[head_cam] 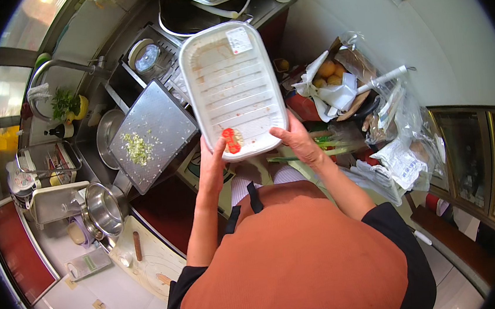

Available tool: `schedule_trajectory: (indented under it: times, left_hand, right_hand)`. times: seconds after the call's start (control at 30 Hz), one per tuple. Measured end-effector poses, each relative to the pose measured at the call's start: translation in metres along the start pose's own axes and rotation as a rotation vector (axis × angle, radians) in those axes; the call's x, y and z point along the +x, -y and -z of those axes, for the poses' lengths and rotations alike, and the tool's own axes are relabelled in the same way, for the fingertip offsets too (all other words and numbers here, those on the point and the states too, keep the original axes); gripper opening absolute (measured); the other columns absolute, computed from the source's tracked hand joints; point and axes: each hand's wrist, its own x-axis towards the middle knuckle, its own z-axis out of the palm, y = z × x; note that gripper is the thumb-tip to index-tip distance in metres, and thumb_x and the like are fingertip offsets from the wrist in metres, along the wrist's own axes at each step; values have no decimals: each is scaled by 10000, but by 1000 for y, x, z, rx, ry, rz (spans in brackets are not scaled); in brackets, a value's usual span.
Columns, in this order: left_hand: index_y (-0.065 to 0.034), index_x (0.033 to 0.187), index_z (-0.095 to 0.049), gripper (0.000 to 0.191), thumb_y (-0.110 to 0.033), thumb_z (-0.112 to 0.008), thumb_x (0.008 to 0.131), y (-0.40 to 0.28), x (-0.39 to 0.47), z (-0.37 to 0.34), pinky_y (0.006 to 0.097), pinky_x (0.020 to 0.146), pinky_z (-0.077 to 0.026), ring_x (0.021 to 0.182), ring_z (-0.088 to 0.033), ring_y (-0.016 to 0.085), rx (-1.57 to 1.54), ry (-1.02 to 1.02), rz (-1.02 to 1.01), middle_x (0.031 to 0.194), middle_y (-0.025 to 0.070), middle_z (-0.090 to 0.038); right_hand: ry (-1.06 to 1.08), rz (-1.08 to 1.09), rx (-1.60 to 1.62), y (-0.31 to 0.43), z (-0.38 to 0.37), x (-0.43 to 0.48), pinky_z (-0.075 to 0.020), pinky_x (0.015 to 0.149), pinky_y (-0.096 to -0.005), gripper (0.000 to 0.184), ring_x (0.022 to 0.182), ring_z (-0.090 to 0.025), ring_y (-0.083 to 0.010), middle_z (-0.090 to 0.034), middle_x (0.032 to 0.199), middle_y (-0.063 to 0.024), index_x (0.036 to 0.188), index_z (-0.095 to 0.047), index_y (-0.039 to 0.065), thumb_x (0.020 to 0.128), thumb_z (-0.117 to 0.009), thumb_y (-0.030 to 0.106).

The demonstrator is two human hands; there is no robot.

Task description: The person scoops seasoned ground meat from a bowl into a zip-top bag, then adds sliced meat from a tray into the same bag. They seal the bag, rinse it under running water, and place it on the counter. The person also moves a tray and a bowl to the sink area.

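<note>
Both hands hold a white plastic tray point(236, 89) with a ribbed bottom, tilted up before me. Reddish smears mark its inside, and a label is stuck near its far end. My left hand point(212, 157) grips the near left corner, its thumb over the rim beside a red and pale patch at the bottom. My right hand point(299, 139) grips the near right corner, thumb inside the rim. Left of the tray, a grey cutting board point(160, 113) carries a small heap of chopped pale-green vegetable point(137, 149). The fingers beneath the tray are hidden.
Under the board's left edge is a metal basin point(107, 138), near a curved faucet point(58, 64). Steel bowls point(104, 209) stand at the lower left, beside a pale board with a brown stick point(137, 246). At right are bagged round orange fruits point(327, 71), long green stalks and plastic bags point(407, 158).
</note>
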Motion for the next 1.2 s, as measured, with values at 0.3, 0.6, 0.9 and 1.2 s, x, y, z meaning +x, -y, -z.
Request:
schedule_trajectory:
  times: [0.3,0.6,0.9,1.2]
  left_hand:
    - [19,1371,-406,561,-274,-632,950,-11,-37,6,353,1023,-421,1178,-540,201,27,-141,-160,1299,128,-543]
    - [-1,1424,-333,635,-316,-608,946,-3,-28,13,359,1036,-429,1262,-508,222,-91,-17,28,1381,142,-490]
    - [34,1385,-402,558,-338,-557,999,7,38,-15,348,991,-480,1155,-584,227,-338,-84,-44,1315,147,-563]
    - [9,1428,-360,616,-436,-468,1016,28,75,-66,392,979,-493,1178,-582,253,-297,224,236,1336,166,-540]
  right_hand:
    - [3,31,-56,-4,-43,-29,-358,1072,-324,738,1231,-464,-181,-502,1316,-129,1408,-326,-41,881,-735,276]
    - [-27,-92,-6,8,-19,-31,-378,1059,-332,735,1214,-500,-196,-521,1318,-137,1404,-351,-46,842,-738,224]
    - [-137,1,80,18,-4,-43,-337,1099,-327,880,1290,-450,-214,-471,1395,-112,1466,-311,1,799,-799,300]
    - [-657,186,-650,117,46,-11,-449,984,-347,558,1119,-567,-217,-577,1242,-167,1326,-437,-45,903,-673,232]
